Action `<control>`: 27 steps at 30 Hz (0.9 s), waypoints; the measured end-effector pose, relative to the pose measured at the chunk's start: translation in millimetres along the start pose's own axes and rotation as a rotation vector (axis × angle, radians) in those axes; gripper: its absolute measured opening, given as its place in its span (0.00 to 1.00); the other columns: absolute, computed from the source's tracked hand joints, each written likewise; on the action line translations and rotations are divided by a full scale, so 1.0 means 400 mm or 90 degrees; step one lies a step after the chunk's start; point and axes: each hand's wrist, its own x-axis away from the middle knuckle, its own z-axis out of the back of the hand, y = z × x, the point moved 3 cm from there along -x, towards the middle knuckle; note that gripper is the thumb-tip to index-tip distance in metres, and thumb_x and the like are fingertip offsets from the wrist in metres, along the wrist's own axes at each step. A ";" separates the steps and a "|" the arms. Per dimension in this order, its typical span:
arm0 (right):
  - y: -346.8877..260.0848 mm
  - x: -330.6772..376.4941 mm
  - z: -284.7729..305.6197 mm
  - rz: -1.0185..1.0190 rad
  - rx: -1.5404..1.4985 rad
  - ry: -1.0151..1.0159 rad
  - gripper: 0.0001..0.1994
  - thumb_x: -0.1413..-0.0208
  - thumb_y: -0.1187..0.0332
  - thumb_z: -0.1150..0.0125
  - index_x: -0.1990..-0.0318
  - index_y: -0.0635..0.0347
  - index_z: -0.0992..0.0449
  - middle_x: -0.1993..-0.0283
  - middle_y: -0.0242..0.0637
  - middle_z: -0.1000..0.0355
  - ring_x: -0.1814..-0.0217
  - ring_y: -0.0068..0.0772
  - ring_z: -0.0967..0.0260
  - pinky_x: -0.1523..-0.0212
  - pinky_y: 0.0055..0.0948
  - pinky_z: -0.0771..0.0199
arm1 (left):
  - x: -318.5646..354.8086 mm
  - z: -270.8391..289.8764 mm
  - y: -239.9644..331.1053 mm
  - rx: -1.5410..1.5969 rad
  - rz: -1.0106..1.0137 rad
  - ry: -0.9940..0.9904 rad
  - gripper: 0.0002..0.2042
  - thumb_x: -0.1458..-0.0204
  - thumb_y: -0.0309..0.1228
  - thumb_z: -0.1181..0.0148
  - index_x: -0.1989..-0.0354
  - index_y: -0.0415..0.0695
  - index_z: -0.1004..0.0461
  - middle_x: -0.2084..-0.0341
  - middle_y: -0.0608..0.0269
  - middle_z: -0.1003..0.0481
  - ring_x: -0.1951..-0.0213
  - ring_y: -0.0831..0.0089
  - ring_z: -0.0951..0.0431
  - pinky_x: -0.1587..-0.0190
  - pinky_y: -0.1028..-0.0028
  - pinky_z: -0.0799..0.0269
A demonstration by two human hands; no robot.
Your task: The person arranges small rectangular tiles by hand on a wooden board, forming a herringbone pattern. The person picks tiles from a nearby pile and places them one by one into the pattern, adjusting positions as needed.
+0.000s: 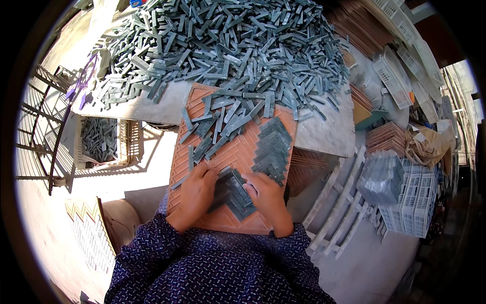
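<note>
- At the far left, a dark rack [36, 119] with thin bars stands in the sun.
- Near it on the left, a panel [91, 235] shows a zigzag pattern in white and yellow.
- Just to the right, a pale crate [79, 147] sits low down, with lots of little grey strips in it.
- The left hand [197, 191] is over the near left part of an orange board [244, 153]. Its fingers are curled in (I cannot tell if they hold a strip).
- In the middle, loose strips [220, 121] lie every which way on the far part of the board.
- Nearer, between the two hands, a patch of strips [235, 197] lies side by side in a zigzag.
- Past the board, a huge pile of grey-green strips [223, 45] covers much of the pale surface [324, 134].
- The right hand [266, 195] is bent, with its thumb and finger at the right edge of the zigzag patch. I cannot tell if it grips one.
- Just past the right hand, a second zigzag patch [272, 149] runs along the board's right side.
- Farther right are a slatted wooden frame [338, 207], a shiny wrapped stack [380, 177] and white crates [417, 205].
</note>
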 end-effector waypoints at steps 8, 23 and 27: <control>-0.040 -0.022 -0.008 0.033 -0.015 0.056 0.12 0.52 0.75 0.37 0.58 0.63 0.25 0.63 0.44 0.27 0.63 0.46 0.27 0.64 0.35 0.26 | 0.002 0.002 0.011 -0.058 -0.122 0.060 0.06 0.54 0.22 0.44 0.66 0.40 0.28 0.71 0.58 0.32 0.67 0.60 0.29 0.66 0.65 0.31; -0.027 -0.057 -0.047 0.006 0.047 0.009 0.16 0.54 0.78 0.39 0.55 0.62 0.26 0.60 0.44 0.28 0.59 0.49 0.28 0.61 0.38 0.27 | -0.018 -0.014 0.003 0.062 -0.077 0.013 0.08 0.56 0.20 0.42 0.65 0.40 0.26 0.69 0.56 0.28 0.65 0.56 0.26 0.62 0.64 0.29; -0.060 -0.052 -0.029 -0.035 0.131 0.001 0.17 0.55 0.77 0.37 0.55 0.63 0.27 0.60 0.46 0.27 0.60 0.51 0.28 0.61 0.39 0.27 | -0.016 -0.013 0.004 0.068 -0.079 0.035 0.08 0.57 0.21 0.46 0.67 0.39 0.27 0.70 0.54 0.29 0.64 0.56 0.27 0.62 0.64 0.29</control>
